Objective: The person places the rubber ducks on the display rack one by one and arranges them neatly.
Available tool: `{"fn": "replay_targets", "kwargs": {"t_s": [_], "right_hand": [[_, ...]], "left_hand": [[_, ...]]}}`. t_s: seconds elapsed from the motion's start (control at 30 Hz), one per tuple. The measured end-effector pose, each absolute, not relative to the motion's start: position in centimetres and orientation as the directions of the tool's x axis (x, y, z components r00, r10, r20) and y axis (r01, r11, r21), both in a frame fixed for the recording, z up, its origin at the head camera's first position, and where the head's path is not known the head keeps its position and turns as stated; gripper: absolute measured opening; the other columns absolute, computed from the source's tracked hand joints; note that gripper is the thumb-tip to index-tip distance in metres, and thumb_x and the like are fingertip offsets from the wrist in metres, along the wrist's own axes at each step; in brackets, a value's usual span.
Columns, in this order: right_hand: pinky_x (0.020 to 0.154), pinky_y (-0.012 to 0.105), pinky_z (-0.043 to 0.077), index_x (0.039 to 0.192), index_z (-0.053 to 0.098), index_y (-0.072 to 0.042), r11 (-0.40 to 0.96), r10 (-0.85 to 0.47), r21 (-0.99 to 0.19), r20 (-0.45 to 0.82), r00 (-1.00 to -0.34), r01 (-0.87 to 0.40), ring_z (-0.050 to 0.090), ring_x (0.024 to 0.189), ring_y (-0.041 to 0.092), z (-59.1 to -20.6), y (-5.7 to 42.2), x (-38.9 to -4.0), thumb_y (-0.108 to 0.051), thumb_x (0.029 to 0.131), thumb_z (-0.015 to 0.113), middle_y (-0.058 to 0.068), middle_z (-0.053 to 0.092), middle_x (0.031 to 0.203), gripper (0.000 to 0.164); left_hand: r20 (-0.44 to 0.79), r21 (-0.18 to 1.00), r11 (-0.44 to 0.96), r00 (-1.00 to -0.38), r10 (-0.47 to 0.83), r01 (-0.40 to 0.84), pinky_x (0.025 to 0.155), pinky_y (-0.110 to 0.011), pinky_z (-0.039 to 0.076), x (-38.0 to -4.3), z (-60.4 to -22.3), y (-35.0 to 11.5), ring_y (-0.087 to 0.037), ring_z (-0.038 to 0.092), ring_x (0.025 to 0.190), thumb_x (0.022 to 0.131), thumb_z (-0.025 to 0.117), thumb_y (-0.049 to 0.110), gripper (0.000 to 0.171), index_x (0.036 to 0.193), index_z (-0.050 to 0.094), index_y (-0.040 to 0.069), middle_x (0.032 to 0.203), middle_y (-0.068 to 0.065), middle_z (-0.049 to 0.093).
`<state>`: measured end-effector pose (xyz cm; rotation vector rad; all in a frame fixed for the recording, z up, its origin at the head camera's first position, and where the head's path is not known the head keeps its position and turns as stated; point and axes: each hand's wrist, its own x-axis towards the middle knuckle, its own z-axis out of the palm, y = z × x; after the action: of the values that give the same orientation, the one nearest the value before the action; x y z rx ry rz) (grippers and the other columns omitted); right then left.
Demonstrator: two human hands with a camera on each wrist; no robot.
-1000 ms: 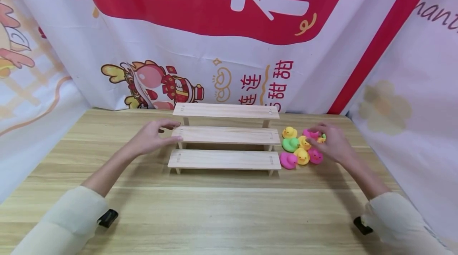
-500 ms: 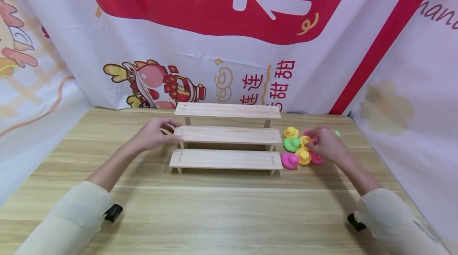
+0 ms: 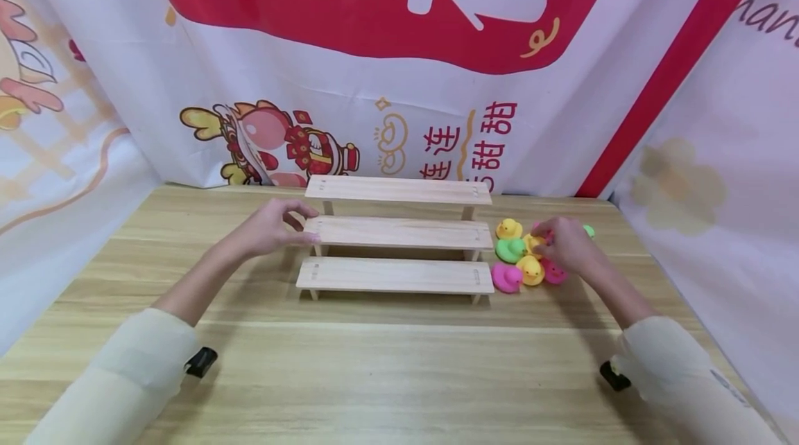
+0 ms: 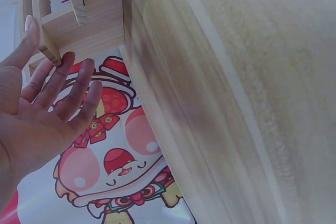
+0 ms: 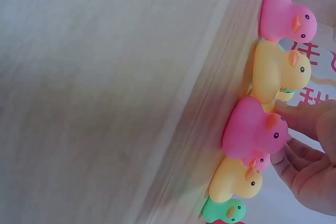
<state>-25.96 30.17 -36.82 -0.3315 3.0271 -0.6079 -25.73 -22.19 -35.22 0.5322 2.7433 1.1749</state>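
My left hand (image 3: 271, 227) grips the left end of the middle board of a three-tier wooden shelf (image 3: 399, 231), thumb at its front edge and fingers at the back. In the left wrist view the same hand (image 4: 58, 98) spans the board end (image 4: 47, 45). On the right, my right hand (image 3: 571, 244) reaches down into a cluster of rubber ducks, pinching a pink rubber duck (image 5: 258, 160), largely hidden by the hand and a magenta duck (image 5: 254, 129). Its thumb is close to a yellow duck (image 3: 533, 244).
Around it stand a yellow duck (image 3: 509, 229), a green duck (image 3: 512, 249), a pink duck (image 3: 507, 278) and several others, close against the shelf's right side. A printed cloth (image 3: 374, 77) hangs behind the wooden table (image 3: 374, 376).
My right hand has come down and slightly left into the ducks, closing round the pink one. The left hand stays at the shelf end. The shelf stands still.
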Motion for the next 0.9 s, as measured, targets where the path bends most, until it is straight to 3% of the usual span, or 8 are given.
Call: {"fn": "replay_targets", "kwargs": {"t_s": [0.27,0.53,0.7,0.9], "right_hand": [[0.084,0.049,0.062,0.116,0.072,0.010,0.885,-0.215,-0.425,-0.013,-0.976,-0.190,0.069,0.095,0.036,-36.6,30.4,-25.8,-0.002,0.090,0.077,0.028,0.071,0.111,0.029],[0.070,0.037,0.057,0.117,0.072,0.009,0.859,-0.223,-0.461,0.053,-0.973,-0.222,0.064,0.082,0.027,-35.9,30.8,-25.4,-0.007,0.091,0.077,0.024,0.071,0.103,0.031],[0.073,0.040,0.053,0.117,0.073,0.008,0.854,-0.223,-0.454,0.122,-0.967,-0.255,0.066,0.084,0.030,-35.3,30.7,-25.2,-0.009,0.091,0.077,0.024,0.072,0.104,0.031],[0.079,0.045,0.062,0.120,0.072,0.007,0.848,-0.213,-0.478,0.087,-0.973,-0.228,0.070,0.096,0.039,-34.5,30.2,-25.0,-0.010,0.093,0.076,0.027,0.071,0.114,0.032]], "left_hand": [[0.008,0.722,0.644,-0.934,0.357,0.252,0.090,-0.042,0.057,-25.6,-34.9,-22.1,-0.034,0.067,0.104,0.088,0.085,0.021,0.050,0.128,0.066,-0.003,0.126,-0.023,0.065],[0.006,0.718,0.647,-0.933,0.361,0.255,0.092,-0.046,0.059,-25.7,-34.7,-21.8,-0.035,0.068,0.103,0.088,0.085,0.018,0.049,0.126,0.066,-0.005,0.125,-0.024,0.064],[0.005,0.722,0.643,-0.931,0.364,0.255,0.092,-0.045,0.059,-25.7,-34.7,-21.8,-0.035,0.068,0.103,0.088,0.085,0.017,0.049,0.127,0.065,-0.005,0.126,-0.024,0.064],[0.008,0.723,0.642,-0.931,0.364,0.257,0.091,-0.045,0.060,-25.6,-34.8,-22.0,-0.034,0.068,0.102,0.088,0.085,0.017,0.050,0.128,0.065,-0.006,0.125,-0.024,0.065]]}}
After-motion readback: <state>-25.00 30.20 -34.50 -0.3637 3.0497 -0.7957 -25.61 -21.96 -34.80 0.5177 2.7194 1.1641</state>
